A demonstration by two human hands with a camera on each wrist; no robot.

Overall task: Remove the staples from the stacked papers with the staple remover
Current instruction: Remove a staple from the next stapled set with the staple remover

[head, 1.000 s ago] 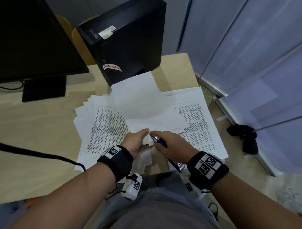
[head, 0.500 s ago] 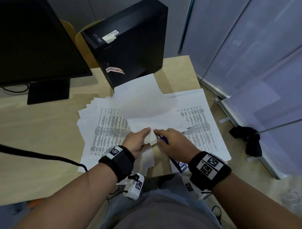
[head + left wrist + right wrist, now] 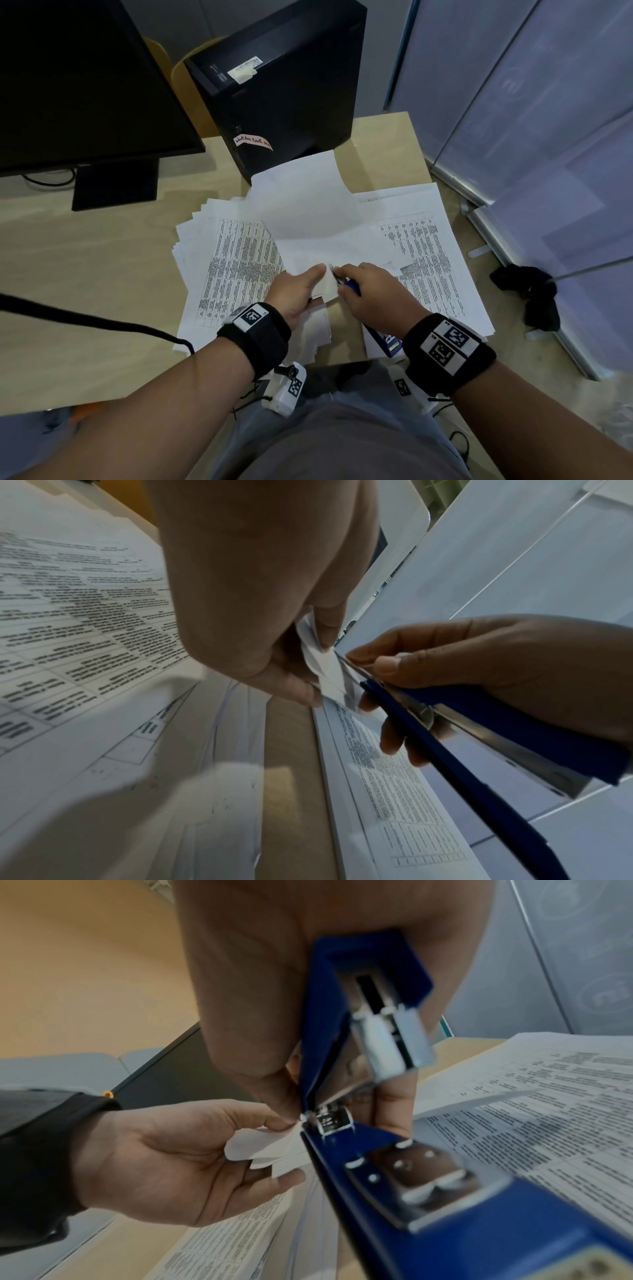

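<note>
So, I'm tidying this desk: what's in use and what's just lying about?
In use:
stapled papers, pinched by left hand
blue staple remover, gripped by right hand

Lying about:
monitor
computer tower
loose printed sheets

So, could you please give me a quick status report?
Left hand pinches paper corner. Right hand grips blue remover, tip at corner. Nothing in the way.

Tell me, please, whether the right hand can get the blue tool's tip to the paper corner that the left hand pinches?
Probably yes: the right hand already has the blue tool tip against the paper corner, which the left hand holds out free, with nothing between them.
</note>
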